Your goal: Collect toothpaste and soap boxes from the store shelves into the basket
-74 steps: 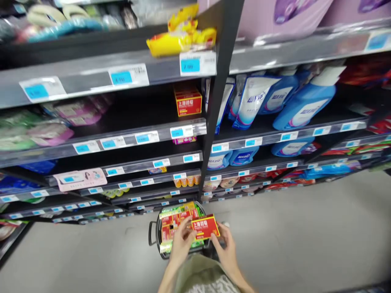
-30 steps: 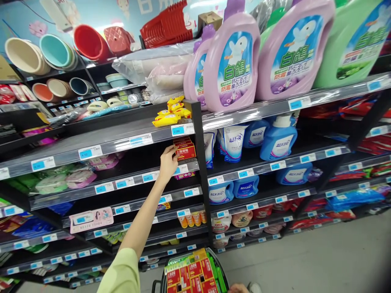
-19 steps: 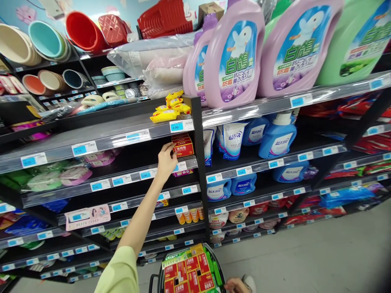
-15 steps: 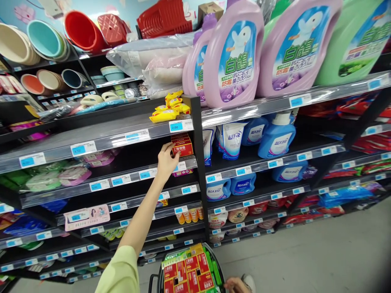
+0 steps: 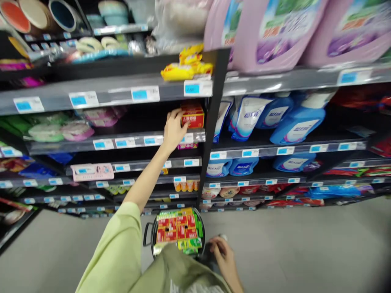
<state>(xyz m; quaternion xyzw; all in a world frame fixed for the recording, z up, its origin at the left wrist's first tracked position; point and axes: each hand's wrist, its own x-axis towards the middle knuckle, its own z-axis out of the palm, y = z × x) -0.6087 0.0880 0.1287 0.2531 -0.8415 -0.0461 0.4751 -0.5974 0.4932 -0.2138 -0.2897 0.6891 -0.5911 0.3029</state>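
Observation:
My left hand (image 5: 174, 129) reaches up to a dark store shelf (image 5: 128, 140) and its fingers close on the left end of a red and yellow box (image 5: 192, 116) that stands there. Down by the floor, my right hand (image 5: 222, 254) hangs beside a black basket (image 5: 149, 240) filled with more red boxes (image 5: 175, 228) and green packs. The right hand's fingers are blurred and partly curled; nothing shows in them.
Yellow packets (image 5: 183, 69) lie on the shelf above. Blue detergent bottles and pouches (image 5: 293, 120) fill the bay to the right, with large lilac jugs (image 5: 269, 32) over them. Pink and green packs (image 5: 61, 128) sit to the left. Grey floor (image 5: 305, 252) lies below.
The view has tilted down, so the shelves sit higher in frame. My left hand has stayed on the red box. My right hand and the basket have come further into view.

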